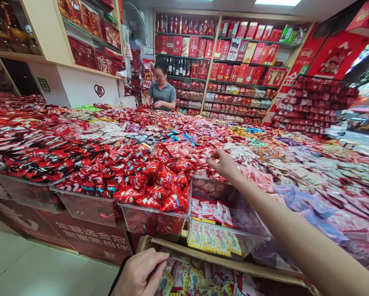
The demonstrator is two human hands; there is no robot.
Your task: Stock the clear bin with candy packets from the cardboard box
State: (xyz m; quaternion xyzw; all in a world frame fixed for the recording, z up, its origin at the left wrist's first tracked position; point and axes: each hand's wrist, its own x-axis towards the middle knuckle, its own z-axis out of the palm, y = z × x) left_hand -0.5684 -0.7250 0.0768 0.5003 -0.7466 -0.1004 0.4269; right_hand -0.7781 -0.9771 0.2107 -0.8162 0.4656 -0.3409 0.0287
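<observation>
My right hand reaches over the back rim of a clear plastic bin, its fingers curled into a pinch above small red-and-white packets. Whatever may be between the fingertips is too small to make out. Inside that bin lie several yellow, white and red candy packets. Low in the view, my left hand is closed beside an opened cardboard box, thumb against forefinger; its grip is partly hidden. Similar yellow and red packets fill the box below the bin.
Left of the bin, a clear bin overflows with shiny red packets. Purple packets lie to the right. Across the heaped counter stands a person with hands on the sweets. Shelves with red boxes and bottles line the back.
</observation>
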